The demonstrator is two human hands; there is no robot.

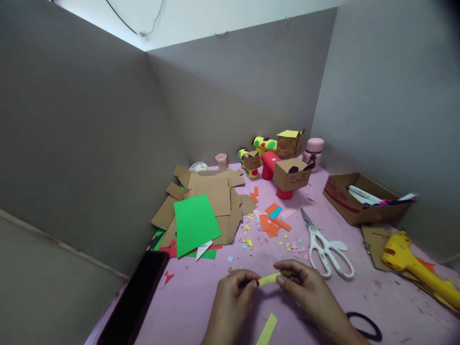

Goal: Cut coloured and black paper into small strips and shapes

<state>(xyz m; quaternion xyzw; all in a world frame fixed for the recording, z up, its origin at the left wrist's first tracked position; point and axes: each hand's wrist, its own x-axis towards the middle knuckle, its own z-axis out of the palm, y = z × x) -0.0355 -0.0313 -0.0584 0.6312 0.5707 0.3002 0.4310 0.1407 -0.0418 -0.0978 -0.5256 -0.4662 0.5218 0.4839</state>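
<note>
Between my two hands a short yellow paper strip (269, 279) is held level, just above the pink tabletop. My left hand (233, 297) pinches its left end, where a small dark red bit shows at the fingertips. At the right end, my right hand (305, 290) grips it between thumb and fingers; something brownish by those fingers is too hidden to name. Another yellow paper strip (267, 329) lies on the table below. White-handled scissors (325, 251) rest partly open beyond my right hand, and a black scissor-like handle loop (366, 326) is near my right wrist.
Green paper (196, 223) lies on flattened cardboard (219, 191) at left, near a black phone-like slab (136, 297). Orange paper scraps (271, 225) are scattered mid-table. Cardboard-headed animals (291, 175) stand behind. At right are a box of markers (345, 203) and a yellow glue gun (413, 263).
</note>
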